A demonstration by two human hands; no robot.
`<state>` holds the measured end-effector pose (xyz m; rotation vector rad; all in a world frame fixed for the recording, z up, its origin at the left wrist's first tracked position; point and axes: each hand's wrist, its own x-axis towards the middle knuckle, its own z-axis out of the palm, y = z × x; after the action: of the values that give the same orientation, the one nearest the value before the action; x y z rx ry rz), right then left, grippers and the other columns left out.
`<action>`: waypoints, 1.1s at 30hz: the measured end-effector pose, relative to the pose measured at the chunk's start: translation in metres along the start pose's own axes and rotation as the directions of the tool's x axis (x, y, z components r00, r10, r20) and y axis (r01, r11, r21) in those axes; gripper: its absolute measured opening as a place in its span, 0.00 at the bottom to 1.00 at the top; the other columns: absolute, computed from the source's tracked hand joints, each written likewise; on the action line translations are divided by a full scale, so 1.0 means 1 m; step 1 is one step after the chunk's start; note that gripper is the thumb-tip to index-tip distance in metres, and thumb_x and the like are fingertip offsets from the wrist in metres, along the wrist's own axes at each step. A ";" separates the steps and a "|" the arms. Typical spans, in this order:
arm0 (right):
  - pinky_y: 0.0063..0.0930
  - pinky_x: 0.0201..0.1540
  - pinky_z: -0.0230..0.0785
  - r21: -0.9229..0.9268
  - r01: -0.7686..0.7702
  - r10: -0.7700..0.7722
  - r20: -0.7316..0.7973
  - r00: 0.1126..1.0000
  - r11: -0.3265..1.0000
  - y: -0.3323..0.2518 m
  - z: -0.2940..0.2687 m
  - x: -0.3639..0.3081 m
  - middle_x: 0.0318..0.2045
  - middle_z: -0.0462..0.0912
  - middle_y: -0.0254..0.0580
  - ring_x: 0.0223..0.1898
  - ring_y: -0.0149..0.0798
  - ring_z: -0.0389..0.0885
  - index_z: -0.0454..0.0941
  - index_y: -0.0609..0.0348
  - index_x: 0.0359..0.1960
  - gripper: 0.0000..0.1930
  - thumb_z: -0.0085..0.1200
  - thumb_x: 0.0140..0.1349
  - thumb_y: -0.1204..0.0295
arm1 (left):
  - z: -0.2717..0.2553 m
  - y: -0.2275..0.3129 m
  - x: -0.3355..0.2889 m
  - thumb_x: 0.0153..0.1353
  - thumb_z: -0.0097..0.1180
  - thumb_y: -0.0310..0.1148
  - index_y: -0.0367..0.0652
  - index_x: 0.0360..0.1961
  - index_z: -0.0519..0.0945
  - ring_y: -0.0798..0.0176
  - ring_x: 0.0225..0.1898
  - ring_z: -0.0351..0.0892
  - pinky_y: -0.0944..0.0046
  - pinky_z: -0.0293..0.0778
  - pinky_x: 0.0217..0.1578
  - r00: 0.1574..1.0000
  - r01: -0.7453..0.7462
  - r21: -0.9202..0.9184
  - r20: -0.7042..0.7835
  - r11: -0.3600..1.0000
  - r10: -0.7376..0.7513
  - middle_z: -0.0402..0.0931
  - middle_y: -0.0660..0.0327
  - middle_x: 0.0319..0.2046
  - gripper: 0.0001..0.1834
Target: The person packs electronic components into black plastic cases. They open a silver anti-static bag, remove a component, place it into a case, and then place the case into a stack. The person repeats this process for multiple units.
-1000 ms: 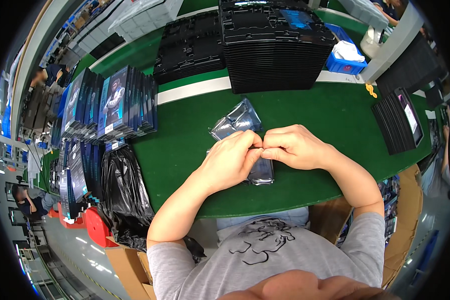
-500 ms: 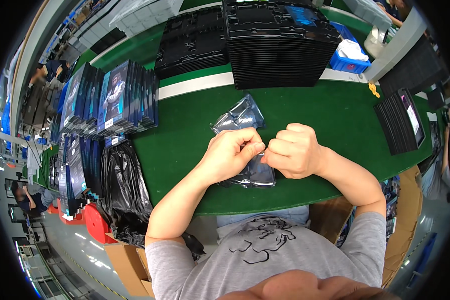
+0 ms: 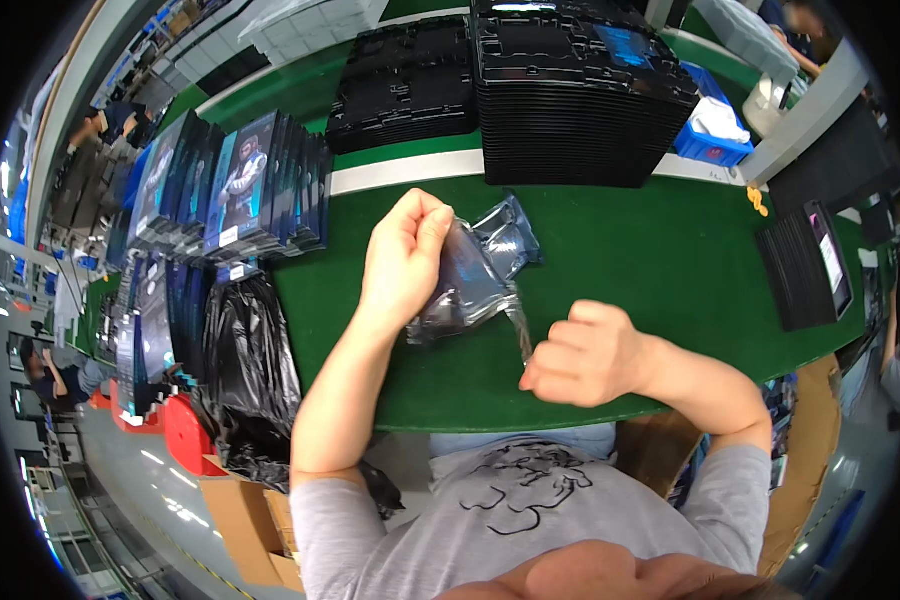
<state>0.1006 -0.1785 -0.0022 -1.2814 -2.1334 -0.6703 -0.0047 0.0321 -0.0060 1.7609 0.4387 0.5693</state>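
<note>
One shiny grey, see-through plastic pouch (image 3: 465, 283), a darker item inside: we find it over the near middle of the table, its upper left corner pinched between thumb and curled fingers of the left hand (image 3: 405, 255). One narrow, crinkled clear strip (image 3: 519, 328): it runs from the pouch's lower right edge down to the right hand (image 3: 585, 355), which is closed in a fist, its thumb side gripping the strip's end. One second shiny, bluish-grey plastic pouch (image 3: 510, 240): just behind the first, partly covered by it, on the green table surface (image 3: 660, 260).

Farther back, we count two stacks of black moulded plastic trays: one tall (image 3: 580, 135), one lower (image 3: 405, 90) to its left. Right of the tall stack, one blue plastic bin (image 3: 712, 150) with white cloth (image 3: 718, 120). At left, rows of dark blue picture-printed boxes (image 3: 240, 190), with a glossy black plastic bag (image 3: 248, 350) nearer us. At right, one leaning black stack of thin pieces (image 3: 798, 270).
</note>
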 end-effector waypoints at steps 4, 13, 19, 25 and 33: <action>0.27 0.30 0.66 0.114 -0.116 0.111 0.049 0.993 0.987 0.004 0.003 0.000 0.25 0.73 0.28 0.26 0.30 0.73 0.73 0.51 0.22 0.10 0.62 0.52 0.67 | -0.003 -0.014 0.004 0.72 0.47 0.32 0.40 0.31 0.73 0.78 0.26 0.64 0.73 0.64 0.28 0.995 -0.013 0.240 -0.094 0.971 0.037 0.70 0.71 0.24 0.11; 0.38 0.49 0.73 0.385 -0.479 0.445 0.180 0.877 0.789 0.022 0.006 -0.010 0.23 0.76 0.35 0.29 0.39 0.78 0.77 0.57 0.35 0.12 0.66 0.52 0.69 | 0.012 -0.003 -0.004 0.70 0.48 0.39 0.43 0.38 0.73 0.45 0.32 0.82 0.50 0.74 0.35 0.999 0.021 0.497 -0.041 0.868 -0.001 0.81 0.54 0.25 0.11; 0.36 0.39 0.71 0.298 -0.742 0.685 0.288 0.669 0.600 0.021 0.023 -0.017 0.25 0.83 0.41 0.29 0.41 0.83 0.77 0.56 0.46 0.12 0.57 0.63 0.69 | 0.024 0.002 -0.017 0.68 0.52 0.35 0.44 0.36 0.72 0.47 0.24 0.81 0.51 0.74 0.27 0.985 -0.167 0.533 0.044 0.830 0.169 0.79 0.57 0.21 0.07; 0.31 0.24 0.68 0.431 -0.842 0.756 0.417 0.505 0.325 0.021 0.025 -0.015 0.21 0.80 0.42 0.19 0.38 0.78 0.80 0.58 0.37 0.08 0.58 0.63 0.68 | 0.029 0.002 -0.022 0.66 0.54 0.34 0.44 0.36 0.71 0.47 0.23 0.81 0.50 0.73 0.24 0.962 -0.263 0.570 0.094 0.778 0.256 0.79 0.56 0.21 0.07; 0.20 0.27 0.63 0.583 -0.810 0.788 0.467 0.401 0.067 0.027 0.026 -0.022 0.22 0.73 0.27 0.25 0.20 0.68 0.79 0.62 0.33 0.06 0.61 0.61 0.72 | 0.029 0.002 -0.021 0.66 0.53 0.34 0.44 0.35 0.73 0.48 0.25 0.81 0.53 0.74 0.27 0.962 -0.271 0.643 0.168 0.717 0.214 0.79 0.57 0.20 0.06</action>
<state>0.1283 -0.1630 -0.0322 -1.6102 -1.0174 0.7209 -0.0051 -0.0028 -0.0131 2.5546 0.3745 0.5585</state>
